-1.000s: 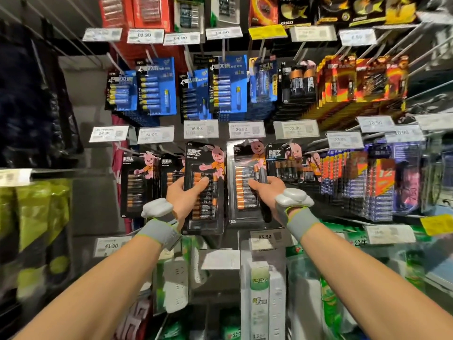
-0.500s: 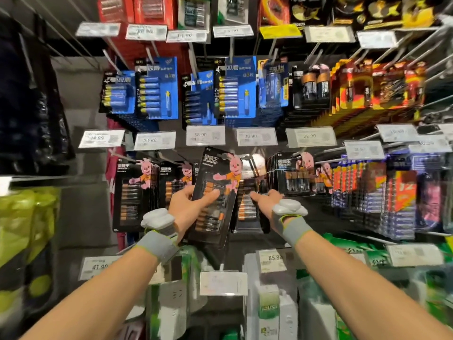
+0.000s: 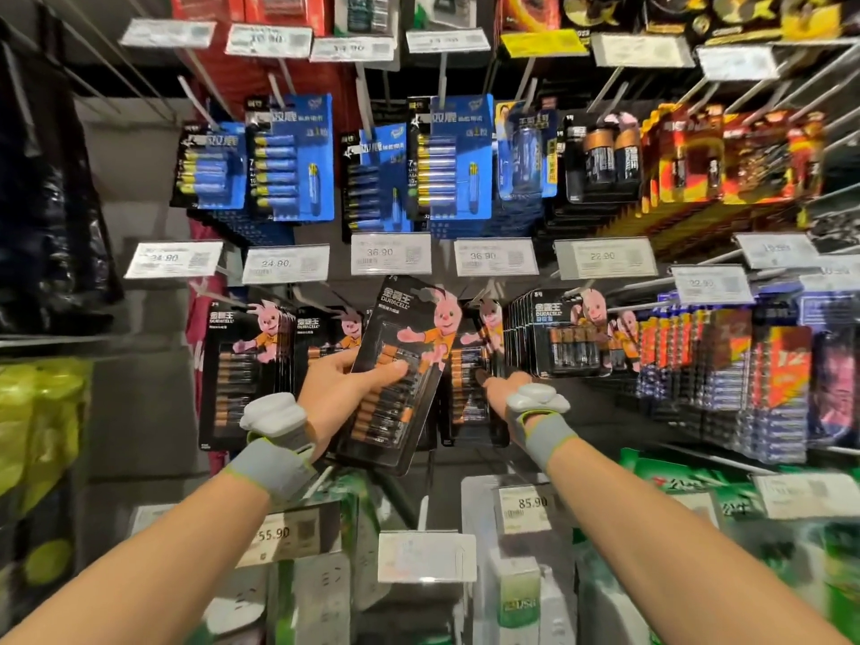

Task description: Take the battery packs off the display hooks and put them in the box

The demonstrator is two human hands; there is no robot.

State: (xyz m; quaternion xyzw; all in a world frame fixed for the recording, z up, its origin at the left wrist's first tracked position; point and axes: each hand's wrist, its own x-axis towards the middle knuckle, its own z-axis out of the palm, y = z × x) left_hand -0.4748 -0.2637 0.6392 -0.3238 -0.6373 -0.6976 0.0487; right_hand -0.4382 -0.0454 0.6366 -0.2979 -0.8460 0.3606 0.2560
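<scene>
A black battery pack with a pink rabbit (image 3: 409, 337) is tilted to the right in my left hand (image 3: 335, 388), clear of its hook, with the thumb across its front. Just right of it a second black battery pack (image 3: 467, 393) hangs on the display, partly hidden behind the first. My right hand (image 3: 505, 388) is at that pack's right edge with its fingers closed on it. More of the same packs hang to the left (image 3: 242, 365) and right (image 3: 567, 337). No box is in view.
Blue battery packs (image 3: 288, 160) hang on the row of hooks above, behind white price tags (image 3: 390, 253). Red and orange packs (image 3: 726, 160) fill the right side. Boxed power strips (image 3: 516, 598) and a price tag (image 3: 530, 502) sit below my arms.
My left hand has pulled its pack off the hook and tilted it to the right. My right hand has stayed on the neighbouring pack. The view has moved closer to the display.
</scene>
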